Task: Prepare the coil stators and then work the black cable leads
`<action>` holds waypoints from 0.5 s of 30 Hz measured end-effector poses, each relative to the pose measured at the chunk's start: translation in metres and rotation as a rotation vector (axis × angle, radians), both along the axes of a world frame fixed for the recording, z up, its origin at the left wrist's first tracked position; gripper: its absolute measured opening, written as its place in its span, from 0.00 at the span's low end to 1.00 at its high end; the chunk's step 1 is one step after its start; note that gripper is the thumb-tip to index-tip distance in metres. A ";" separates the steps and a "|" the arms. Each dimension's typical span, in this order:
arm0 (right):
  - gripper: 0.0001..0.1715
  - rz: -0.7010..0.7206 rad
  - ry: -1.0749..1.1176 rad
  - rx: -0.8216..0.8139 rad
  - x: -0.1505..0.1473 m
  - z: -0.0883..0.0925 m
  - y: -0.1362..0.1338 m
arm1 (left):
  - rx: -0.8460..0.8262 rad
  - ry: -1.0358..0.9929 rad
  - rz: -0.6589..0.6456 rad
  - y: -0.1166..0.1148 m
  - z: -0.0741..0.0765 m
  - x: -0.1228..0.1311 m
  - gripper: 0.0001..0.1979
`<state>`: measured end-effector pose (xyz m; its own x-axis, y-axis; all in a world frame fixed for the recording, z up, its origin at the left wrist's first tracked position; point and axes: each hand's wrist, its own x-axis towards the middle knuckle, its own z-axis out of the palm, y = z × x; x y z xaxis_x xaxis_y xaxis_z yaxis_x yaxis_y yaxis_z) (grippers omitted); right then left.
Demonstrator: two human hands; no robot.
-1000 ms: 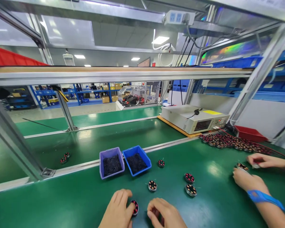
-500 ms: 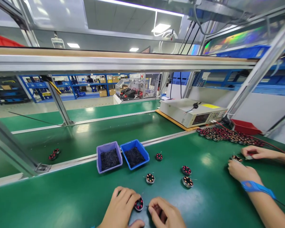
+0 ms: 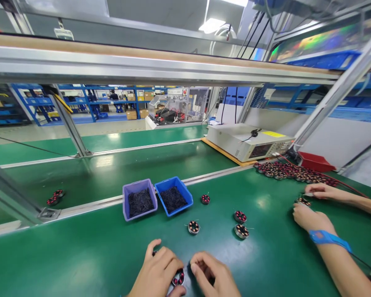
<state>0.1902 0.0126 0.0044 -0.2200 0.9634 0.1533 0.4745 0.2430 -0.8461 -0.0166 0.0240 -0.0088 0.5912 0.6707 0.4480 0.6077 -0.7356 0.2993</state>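
Both hands are at a green benchtop (blue shelving beyond).

No wording, brand or number can be read: the yellow sticker on the grey bench instrument, its front-panel markings and the blue bin's pale label are all illegible

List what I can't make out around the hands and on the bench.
All in the head view:
Wound ring at the left hand: partly covered by that hand.
Anything the right hand may pinch: hidden by its own curl.
Both forearms: cut off by the bottom edge.
Co-worker's ring: partly hidden by the co-worker's near hand.
Instrument's display: too small and dark to read.
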 end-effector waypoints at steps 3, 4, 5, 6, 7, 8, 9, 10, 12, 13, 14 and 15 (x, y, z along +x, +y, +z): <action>0.16 -0.025 0.053 -0.068 0.000 0.000 0.000 | 0.063 -0.032 -0.014 0.000 0.005 0.001 0.12; 0.16 -0.030 0.056 -0.081 0.000 0.000 0.001 | 0.074 -0.039 -0.015 0.000 0.006 0.001 0.12; 0.17 -0.032 0.055 -0.092 0.000 0.000 0.001 | 0.082 -0.045 -0.013 -0.001 0.007 0.001 0.12; 0.17 -0.031 0.052 -0.102 -0.001 0.000 0.002 | 0.089 -0.049 -0.011 -0.001 0.008 0.001 0.12; 0.18 -0.030 0.049 -0.110 -0.001 0.000 0.002 | 0.093 -0.051 -0.010 -0.001 0.008 0.000 0.12; 0.18 -0.026 0.049 -0.118 -0.001 0.000 0.003 | 0.096 -0.052 -0.010 -0.001 0.008 0.000 0.12; 0.18 -0.022 0.049 -0.124 -0.002 0.000 0.003 | 0.098 -0.051 -0.012 -0.002 0.008 0.000 0.12; 0.17 -0.021 0.049 -0.129 -0.002 0.000 0.003 | 0.097 -0.048 -0.016 -0.002 0.008 0.000 0.12; 0.17 -0.022 0.049 -0.133 -0.002 0.001 0.003 | 0.090 -0.040 -0.019 -0.002 0.008 0.000 0.12; 0.17 -0.021 0.048 -0.134 -0.002 0.002 0.003 | 0.087 -0.039 -0.018 -0.002 0.008 0.001 0.12; 0.17 -0.021 0.048 -0.136 -0.002 0.002 0.003 | 0.085 -0.039 -0.017 -0.002 0.008 0.001 0.12; 0.16 -0.020 0.051 -0.139 -0.002 0.002 0.003 | 0.085 -0.040 -0.017 -0.002 0.008 0.001 0.12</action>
<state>0.1879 0.0156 0.0066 -0.1955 0.9803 0.0285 0.4336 0.1125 -0.8940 -0.0156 0.0219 -0.0003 0.5829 0.6191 0.5262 0.5835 -0.7697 0.2592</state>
